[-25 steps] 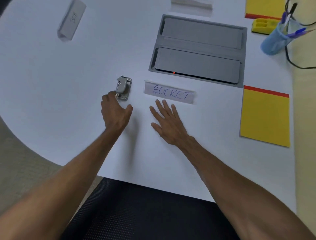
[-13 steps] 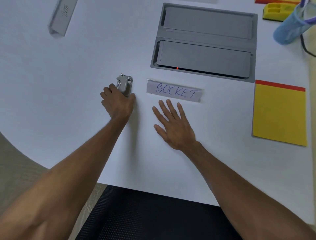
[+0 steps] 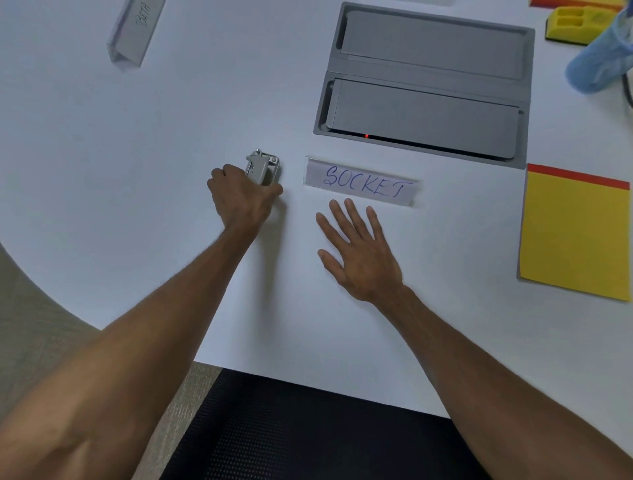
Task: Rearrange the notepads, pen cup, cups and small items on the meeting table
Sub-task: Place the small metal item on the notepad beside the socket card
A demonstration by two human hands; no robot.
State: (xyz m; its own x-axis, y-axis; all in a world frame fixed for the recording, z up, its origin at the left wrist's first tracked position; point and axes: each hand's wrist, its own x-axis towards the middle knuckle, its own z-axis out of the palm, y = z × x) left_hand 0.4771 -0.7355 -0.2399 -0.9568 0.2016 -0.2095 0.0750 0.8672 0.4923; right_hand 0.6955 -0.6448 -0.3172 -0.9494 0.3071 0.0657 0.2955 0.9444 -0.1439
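Note:
A small grey stapler sits on the white table, and my left hand is closed around its near end. My right hand lies flat on the table with fingers spread, just below a name card reading SOCKET. A yellow notepad with a red top strip lies at the right. The blue pen cup stands at the top right, partly cut off by the frame edge.
A grey socket panel is set into the table behind the card. A second name card stands at the top left. A yellow holder and another notepad's edge are at the top right. A black chair sits below the table edge.
My left hand reached forward and closed its fingers on the stapler. My right hand stayed flat on the table. The view has shifted closer.

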